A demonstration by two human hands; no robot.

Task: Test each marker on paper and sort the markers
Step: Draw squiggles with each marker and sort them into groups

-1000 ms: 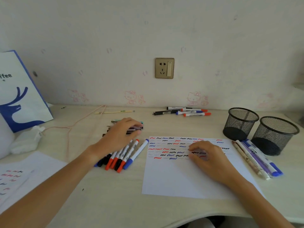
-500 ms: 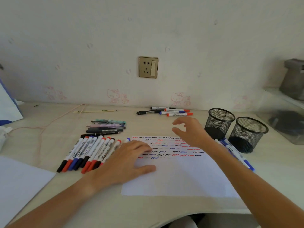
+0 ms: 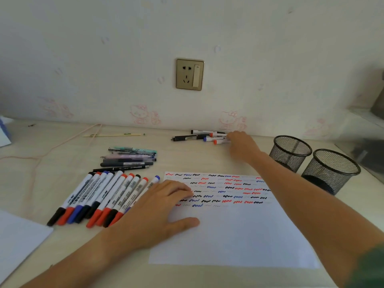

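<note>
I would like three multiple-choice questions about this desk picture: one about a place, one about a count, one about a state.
1. Where is the right hand?
A. at the small group of markers near the wall
B. inside a mesh cup
C. on the wall socket

2. How many black mesh cups stand on the desk?
A. one
B. two
C. four

3. What is the state of the left hand?
A. it holds a marker upright
B. it lies flat on the edge of the test paper
C. it is lifted off the desk

Answers: 1 A, its fingers reach the marker ends by the wall. 2 B, two cups stand side by side at the right. 3 B, the palm is down and the fingers are spread on the sheet.
</note>
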